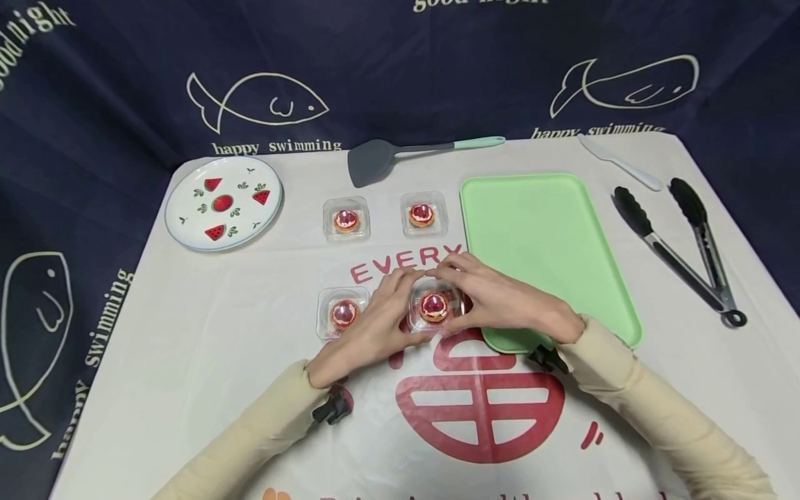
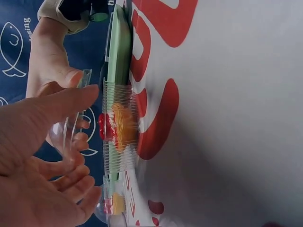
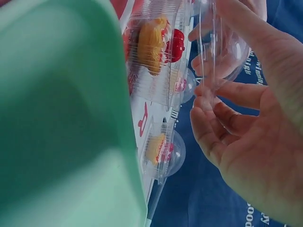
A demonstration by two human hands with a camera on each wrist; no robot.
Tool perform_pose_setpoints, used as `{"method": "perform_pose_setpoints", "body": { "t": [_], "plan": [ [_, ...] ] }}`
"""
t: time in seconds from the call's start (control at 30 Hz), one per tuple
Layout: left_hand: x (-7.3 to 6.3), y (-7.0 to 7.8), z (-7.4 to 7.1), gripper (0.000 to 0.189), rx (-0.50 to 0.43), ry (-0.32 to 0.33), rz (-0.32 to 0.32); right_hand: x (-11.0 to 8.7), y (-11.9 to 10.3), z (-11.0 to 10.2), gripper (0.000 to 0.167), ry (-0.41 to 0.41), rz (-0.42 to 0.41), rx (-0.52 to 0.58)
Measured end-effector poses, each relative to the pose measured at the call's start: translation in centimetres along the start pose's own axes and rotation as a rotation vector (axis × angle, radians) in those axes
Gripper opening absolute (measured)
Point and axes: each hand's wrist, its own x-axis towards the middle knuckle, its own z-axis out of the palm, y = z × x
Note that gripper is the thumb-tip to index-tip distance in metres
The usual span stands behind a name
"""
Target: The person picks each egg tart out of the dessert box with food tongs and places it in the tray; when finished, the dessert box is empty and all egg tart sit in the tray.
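Observation:
A clear domed plastic lid (image 3: 208, 45) is held level between both hands, lifted a little off its ribbed clear base (image 2: 124, 161). In the base sits a small tart (image 1: 434, 307) with a red topping. My left hand (image 1: 380, 321) grips the lid's left side, thumb at the near edge and fingers at the far edge. From the right side, my right hand (image 1: 500, 295) pinches it likewise. Just left of the left hand stands a boxed tart (image 1: 344, 314), partly behind the fingers. Two more boxed tarts, one left (image 1: 346, 220) and one right (image 1: 421, 214), stand farther back with their lids on.
A green tray (image 1: 537, 243) lies under the right forearm. To its right are black tongs (image 1: 681, 267), spread apart, and a white knife (image 1: 621, 164). A grey spatula (image 1: 375, 161) lies at the back edge. At the left back is a watermelon-patterned plate (image 1: 187, 201).

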Motion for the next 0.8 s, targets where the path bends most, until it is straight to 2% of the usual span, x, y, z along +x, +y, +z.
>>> {"method": "perform_pose_setpoints", "body": {
  "t": [0.1,0.2,0.33,0.4,0.53,0.67,0.8],
  "plan": [
    [-0.1,0.0,0.0,0.084,0.019,0.03,0.032,-0.1,0.1,-0.4,0.073,0.002,0.012,0.055],
    [-0.2,0.0,-0.1,0.084,0.05,0.07,0.07,-0.2,0.5,-0.8,0.06,0.015,0.013,0.138],
    [-0.4,0.2,-0.3,0.081,0.106,0.126,0.133,-0.1,1.0,-1.2,0.04,0.014,0.05,0.335],
    [-0.4,0.2,-0.3,0.078,0.148,0.151,0.167,0.1,1.1,-1.3,0.044,-0.025,0.099,0.477],
    [-0.4,0.4,-0.3,0.072,0.25,0.204,0.218,0.3,1.1,-1.5,0.063,-0.158,0.198,0.716],
    [-0.3,0.5,-0.3,0.066,0.328,0.238,0.244,0.4,1.0,-1.6,0.077,-0.28,0.267,0.82],
    [-0.3,0.4,-0.2,0.063,0.373,0.25,0.267,0.4,1.0,-1.4,0.075,-0.377,0.285,0.886]
  ]
}}
